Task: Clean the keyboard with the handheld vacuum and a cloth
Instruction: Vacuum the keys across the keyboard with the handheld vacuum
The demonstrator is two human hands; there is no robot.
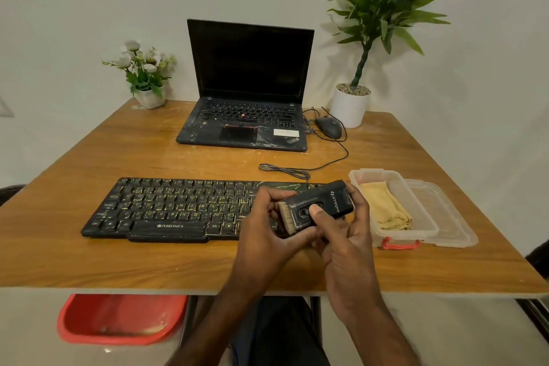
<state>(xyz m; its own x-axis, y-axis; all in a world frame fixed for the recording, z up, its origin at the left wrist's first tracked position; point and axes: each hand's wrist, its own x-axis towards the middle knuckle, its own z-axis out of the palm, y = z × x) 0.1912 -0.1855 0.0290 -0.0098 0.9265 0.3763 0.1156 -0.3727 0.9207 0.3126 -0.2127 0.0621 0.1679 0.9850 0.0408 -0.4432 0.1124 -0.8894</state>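
My left hand [267, 227] and right hand [346, 242] clamp the handheld vacuum [319, 203] above the keyboard [178, 205], toward the front edge of the bench [133, 264]; right thumb on its switch; vacuuming looks about to start; next, I judge: power on, lower the brush onto the keys.

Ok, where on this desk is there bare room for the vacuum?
Bare desk lies left of the laptop, between flower pot and keyboard, and along the front edge below the keyboard's left half. The right side is crowded: mouse, cable, box, lid.

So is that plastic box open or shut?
Open: the lid lies off the box at its right side, and the yellow cloth inside is uncovered.
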